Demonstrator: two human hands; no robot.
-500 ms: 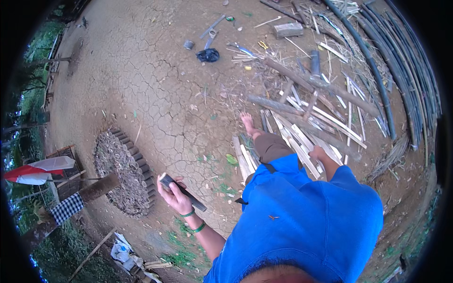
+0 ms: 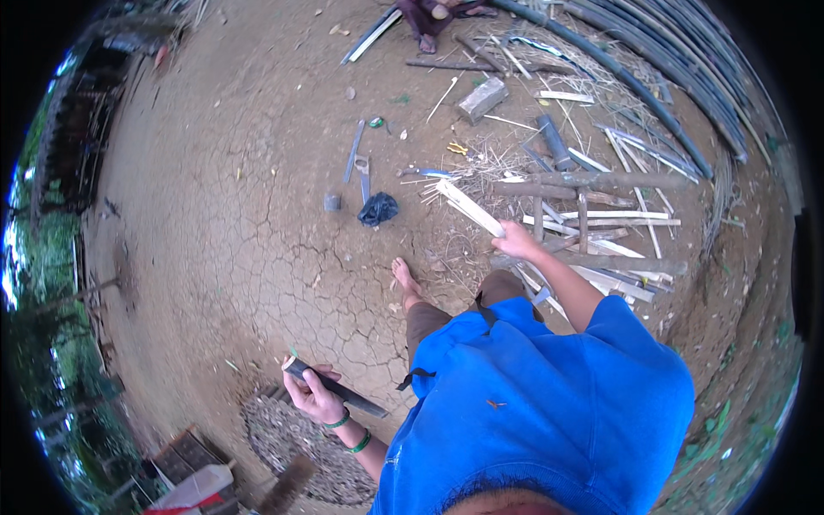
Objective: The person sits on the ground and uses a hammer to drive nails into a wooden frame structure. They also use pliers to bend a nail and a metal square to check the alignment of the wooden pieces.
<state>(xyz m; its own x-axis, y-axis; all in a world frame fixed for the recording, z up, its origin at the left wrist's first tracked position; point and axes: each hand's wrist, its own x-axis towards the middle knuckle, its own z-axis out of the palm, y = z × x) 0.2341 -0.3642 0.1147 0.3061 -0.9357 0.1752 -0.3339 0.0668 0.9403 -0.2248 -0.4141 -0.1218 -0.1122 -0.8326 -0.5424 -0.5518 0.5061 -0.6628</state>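
Head view: the left hand (image 2: 318, 396) curls its fingers around a short dark stick (image 2: 362, 400) with a pale cut end, and the stick slants above the cracked ground (image 2: 283, 257), its middle partly covered by the thumb. The right hand (image 2: 515, 241) has its fingers closed on the near end of some pale split strips (image 2: 472, 209), which point forward and leftward; the fingertips are tucked out of sight, and I cannot tell how many strips lie in the grip. Beyond them, a black bag (image 2: 378, 209) lies crumpled beside a saw (image 2: 365, 178) (whatever the bag holds is hidden). Another person (image 2: 422, 19) is cut off by the upper edge, and the dark poles (image 2: 652, 64) run out past the rim at upper right. A red and white cloth (image 2: 196, 491) is cropped and blurred at lower left, while the left forearm hides part of a ring-shaped bed (image 2: 266, 421). On the blue shirt (image 2: 532, 378), a small orange mark and a pale one near the left sleeve are too small to read
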